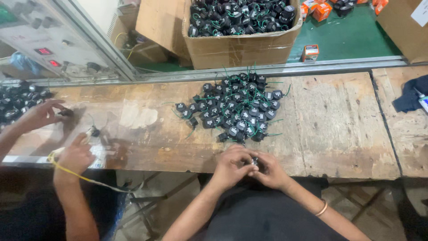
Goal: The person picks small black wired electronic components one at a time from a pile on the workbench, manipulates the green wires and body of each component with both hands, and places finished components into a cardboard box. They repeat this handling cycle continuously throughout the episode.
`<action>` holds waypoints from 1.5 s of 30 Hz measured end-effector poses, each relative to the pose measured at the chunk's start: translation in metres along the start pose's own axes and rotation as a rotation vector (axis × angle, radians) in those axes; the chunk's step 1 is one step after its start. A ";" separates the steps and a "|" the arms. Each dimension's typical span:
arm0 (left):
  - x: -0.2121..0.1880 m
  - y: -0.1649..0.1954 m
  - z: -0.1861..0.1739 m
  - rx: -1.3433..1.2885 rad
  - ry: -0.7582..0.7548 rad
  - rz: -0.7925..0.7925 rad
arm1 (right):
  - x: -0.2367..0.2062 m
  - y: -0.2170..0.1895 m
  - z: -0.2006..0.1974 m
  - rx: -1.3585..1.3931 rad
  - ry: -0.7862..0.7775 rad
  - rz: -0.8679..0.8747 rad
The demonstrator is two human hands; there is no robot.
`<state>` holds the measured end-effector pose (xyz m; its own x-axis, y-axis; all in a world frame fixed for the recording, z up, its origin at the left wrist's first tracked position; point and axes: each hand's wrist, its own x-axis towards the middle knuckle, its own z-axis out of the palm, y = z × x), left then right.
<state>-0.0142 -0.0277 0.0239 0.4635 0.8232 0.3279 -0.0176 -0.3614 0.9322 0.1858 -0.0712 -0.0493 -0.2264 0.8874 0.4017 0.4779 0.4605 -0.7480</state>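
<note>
Both hands meet at the near edge of the wooden workbench (pixel 339 129): the left hand (pixel 232 166) and right hand (pixel 269 169) curl their fingers closed around one small black part (pixel 255 161), pinched between them and mostly hidden. Forearms angle in from below, wrists bent inward. Just beyond lies a heap of black parts with green wires (pixel 236 107). At the left, a co-worker's hands (pixel 73 156) hold a yellow-wired tool. Farther back stands a cardboard box (pixel 243 44) full of like parts.
</note>
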 end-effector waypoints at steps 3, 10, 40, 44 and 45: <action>-0.015 -0.014 0.014 -0.369 0.085 -0.291 | 0.000 -0.005 0.001 -0.091 -0.018 -0.193; -0.023 -0.027 0.020 -0.601 0.148 -0.513 | 0.013 -0.020 -0.005 0.127 -0.081 -0.099; 0.007 -0.055 -0.062 0.256 0.520 -0.015 | 0.025 -0.027 -0.002 0.192 -0.156 -0.093; -0.005 -0.062 -0.057 0.021 0.683 -0.053 | 0.026 -0.014 0.002 0.447 -0.073 0.126; -0.010 -0.059 -0.049 -0.109 0.674 -0.110 | 0.026 -0.011 0.003 0.491 -0.051 0.158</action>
<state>-0.0613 0.0070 -0.0266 -0.1838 0.9577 0.2214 -0.1072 -0.2435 0.9640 0.1723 -0.0530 -0.0316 -0.2309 0.9412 0.2466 0.0576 0.2662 -0.9622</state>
